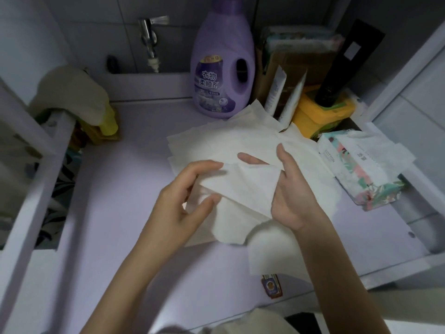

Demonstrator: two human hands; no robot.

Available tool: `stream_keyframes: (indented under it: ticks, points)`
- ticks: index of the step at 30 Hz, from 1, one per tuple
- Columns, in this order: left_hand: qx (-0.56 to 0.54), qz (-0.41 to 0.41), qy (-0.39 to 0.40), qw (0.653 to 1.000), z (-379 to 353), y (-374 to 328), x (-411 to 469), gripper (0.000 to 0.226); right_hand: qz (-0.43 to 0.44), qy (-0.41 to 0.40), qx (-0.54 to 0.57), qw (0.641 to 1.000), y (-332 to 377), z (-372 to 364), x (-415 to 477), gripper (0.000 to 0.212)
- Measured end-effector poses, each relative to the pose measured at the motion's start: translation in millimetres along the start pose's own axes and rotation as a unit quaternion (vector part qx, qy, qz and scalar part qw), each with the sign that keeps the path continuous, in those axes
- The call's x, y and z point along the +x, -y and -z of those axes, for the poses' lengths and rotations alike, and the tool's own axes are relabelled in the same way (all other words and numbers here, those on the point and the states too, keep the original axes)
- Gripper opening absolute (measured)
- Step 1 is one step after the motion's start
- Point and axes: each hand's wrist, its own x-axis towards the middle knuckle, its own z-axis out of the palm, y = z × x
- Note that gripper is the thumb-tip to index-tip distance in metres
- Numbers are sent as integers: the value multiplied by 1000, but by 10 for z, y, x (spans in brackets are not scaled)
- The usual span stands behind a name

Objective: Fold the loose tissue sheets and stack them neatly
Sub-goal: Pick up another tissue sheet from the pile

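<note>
1. Pinching opposite edges, left hand [190, 201] and right hand [291, 189] hold one tissue sheet [245, 186]; uneven pull may tear it.
2. Beneath, loose sheets [224, 141] spread on the desk [120, 189] could snag and drag, skewing any stack.

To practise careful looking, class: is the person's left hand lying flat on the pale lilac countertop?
No, the left hand pinches the edge of the white tissue sheet that the right hand also holds.

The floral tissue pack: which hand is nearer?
Right. The right hand is just left of the pack; the left hand is farther left, across the held sheet.
</note>
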Motion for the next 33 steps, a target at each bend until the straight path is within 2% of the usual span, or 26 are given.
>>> stream_keyframes:
  ticks: [2, 4, 6, 8, 10, 11, 12, 14, 16, 19, 21, 23, 27, 30, 33]
  points:
    - [25, -6, -53, 998, 52, 30, -21, 23, 65, 8, -45, 997, -53, -25, -9, 71]
    - [32, 1, -96, 995, 91, 52, -45, 18, 169, 22, -173, 970, -112, -34, -38, 69]
    - [17, 18, -127, 992, 145, 53, -74, 15, 260, 52, -338, 903, -175, -27, -44, 64]
    - [6, 28, -145, 989, 177, 55, -92, 11, 327, 64, -437, 835, -225, -35, -43, 55]
    - [21, 26, -155, 987, 225, 70, -113, 6, 371, 51, -474, 797, -259, -135, -33, 35]
    - [27, 23, -158, 987, 243, 75, -125, 4, 387, 39, -469, 793, -271, -180, -23, 23]
    - [34, 22, -164, 986, 262, 80, -140, 4, 397, 31, -452, 798, -281, -221, -8, 14]
    - [64, 26, -190, 979, 289, 87, -166, 5, 378, 27, -402, 834, -277, -280, -3, 6]
    - [87, 34, -212, 973, 332, 91, -208, 8, 330, 34, -343, 879, -251, -336, -16, 11]
    - [9, 67, -174, 982, 382, 105, -263, 11, 257, 23, -257, 931, -261, -380, 4, 13]
    - [-70, 135, -141, 978, 368, 172, -289, 15, 208, 8, -244, 947, -325, -368, 75, 9]
    - [-82, 196, -152, 965, 324, 312, -330, 14, 164, -6, -279, 946, -422, -314, 165, 6]
    - [-51, 272, -173, 945, 273, 582, -423, 15, 81, -6, -346, 935, -644, -185, 292, 13]
    - [-9, 293, -173, 940, 259, 671, -465, 14, 103, -35, -411, 905, -783, -94, 365, 15]
    - [27, 300, -171, 938, 253, 690, -482, 18, 142, -59, -429, 890, -848, -84, 398, 23]
